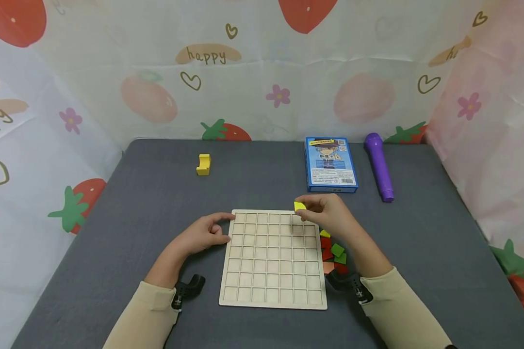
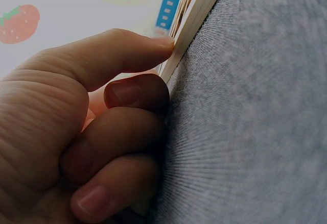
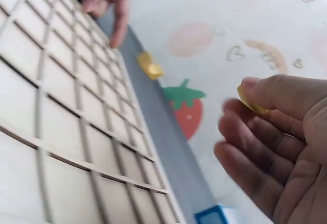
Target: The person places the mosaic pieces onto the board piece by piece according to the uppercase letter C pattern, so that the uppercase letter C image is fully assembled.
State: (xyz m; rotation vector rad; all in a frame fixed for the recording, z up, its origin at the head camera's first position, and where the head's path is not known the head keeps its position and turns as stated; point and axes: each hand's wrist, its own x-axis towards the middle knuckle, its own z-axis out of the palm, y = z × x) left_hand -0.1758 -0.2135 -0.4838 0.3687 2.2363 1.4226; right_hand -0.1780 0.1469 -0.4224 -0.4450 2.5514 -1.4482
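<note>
A pale wooden grid board [image 1: 272, 260] lies flat at the middle of the table. At its upper left edge, my left hand [image 1: 202, 234] touches the side with index fingertip and thumb, while the other fingers curl under, as the left wrist view shows. My right hand [image 1: 332, 213] pinches a small yellow tile [image 1: 299, 206] between thumb and fingers over the board's upper right part; the right wrist view shows the tile [image 3: 251, 100] edge-on. Beside the board's right edge, partly behind my right forearm, lie red tiles [image 1: 326, 242], green tiles [image 1: 338, 250] and another yellow tile [image 1: 325, 233].
A blue box [image 1: 332, 165] lies behind my right hand, with a purple microphone-shaped object [image 1: 380, 167] to its right. Toward the back left stands a yellow notched block [image 1: 204, 165]. Patterned cloth [image 1: 253, 92] hangs around the grey table [image 1: 157, 194].
</note>
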